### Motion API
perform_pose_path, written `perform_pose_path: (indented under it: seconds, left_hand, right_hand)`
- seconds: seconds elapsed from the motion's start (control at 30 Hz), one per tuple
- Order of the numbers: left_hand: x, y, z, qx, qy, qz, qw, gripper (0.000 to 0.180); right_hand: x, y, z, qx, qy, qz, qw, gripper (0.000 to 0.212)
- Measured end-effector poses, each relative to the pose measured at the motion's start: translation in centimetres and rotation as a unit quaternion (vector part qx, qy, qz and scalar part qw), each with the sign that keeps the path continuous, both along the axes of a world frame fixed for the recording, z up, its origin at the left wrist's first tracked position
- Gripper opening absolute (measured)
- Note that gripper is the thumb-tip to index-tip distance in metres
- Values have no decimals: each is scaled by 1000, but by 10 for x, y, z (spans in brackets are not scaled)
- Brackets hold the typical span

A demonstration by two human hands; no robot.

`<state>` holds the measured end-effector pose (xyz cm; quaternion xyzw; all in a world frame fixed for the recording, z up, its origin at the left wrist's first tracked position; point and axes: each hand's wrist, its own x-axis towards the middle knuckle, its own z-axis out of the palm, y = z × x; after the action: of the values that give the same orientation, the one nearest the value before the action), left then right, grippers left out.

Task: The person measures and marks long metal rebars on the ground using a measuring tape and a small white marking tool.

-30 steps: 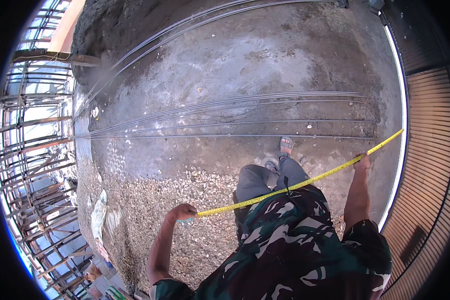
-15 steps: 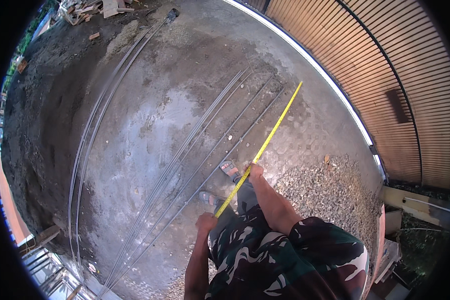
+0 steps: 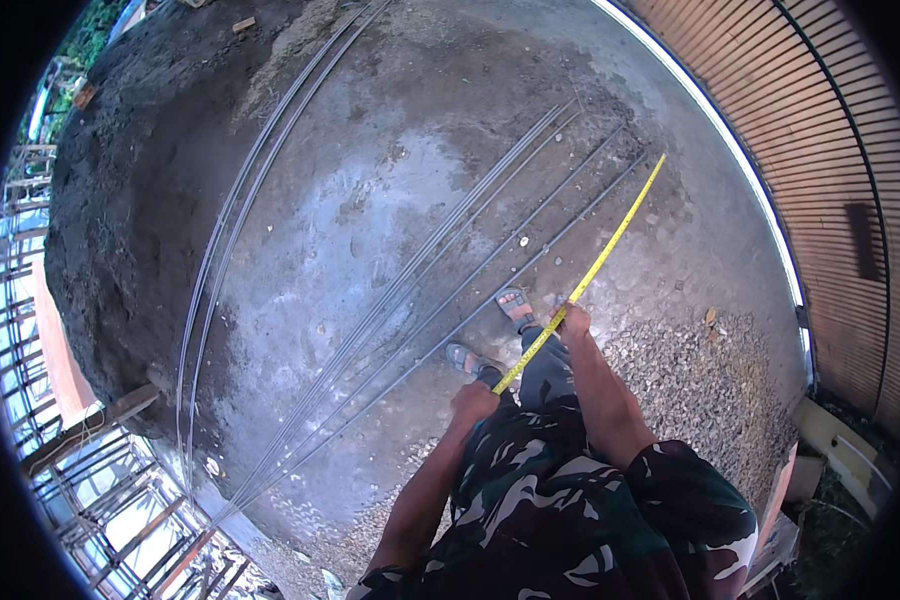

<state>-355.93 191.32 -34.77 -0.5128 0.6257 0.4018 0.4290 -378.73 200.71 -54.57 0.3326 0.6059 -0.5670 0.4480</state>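
Yellow flat tape-measure blade (image 3: 606,257) runs diag. from ctr-bottom to upper R of frame; far end free, over the floor. L hand (image 3: 475,402), lower ctr, closed round the near end; finger detail hidden. R hand (image 3: 573,322), right of ctr, closed on the blade partway along, pinching it.

Surface: grey, blotchy concrete floor (image 3: 340,250) w/ pale patches mid-frame, darker toward top. Beige loose gravel (image 3: 710,375) spread lower R, w/ more pale bits near bottom ctr. Thin grey metal rods lie diag. across ctr, approx. parallel w/ the blade, apart from it; two more curve down the L side. Sandalled feet (image 3: 515,305) stand just beside the nearest rod.

Room: brown corrugated sheet wall (image 3: 820,130) fills upper R, bright white strip along its base. Dark rough earth bank (image 3: 110,230) at L; timber lattice (image 3: 120,490) lower L, w/ bright light behind.
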Motion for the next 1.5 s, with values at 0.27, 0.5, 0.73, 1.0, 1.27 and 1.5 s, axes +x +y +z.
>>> perform_pose_path:
  seconds: [0.27,0.5,0.73,1.0,1.27,1.5]
  left_hand:
    - [10,10,-1,6,32,29,999,48]
    - [-3,13,2,37,76,31,996,56]
    - [-6,16,-15,25,117,3,993,63]
    - [-13,20,-7,20,187,24,982,62]
    - [-24,12,-2,0,164,-13,986,60]
    - [-24,12,-7,-5,168,-10,986,61]
  right_hand:
    - [2,-7,6,-48,-19,60,997,22]
    - [-9,5,-19,-53,-16,84,995,23]
    - [-9,-2,-8,-19,-9,61,998,19]
    - [-4,-7,-7,-36,41,46,997,21]
    - [-6,1,-23,-44,56,73,995,25]
    - [-7,-11,-17,-26,51,36,998,25]
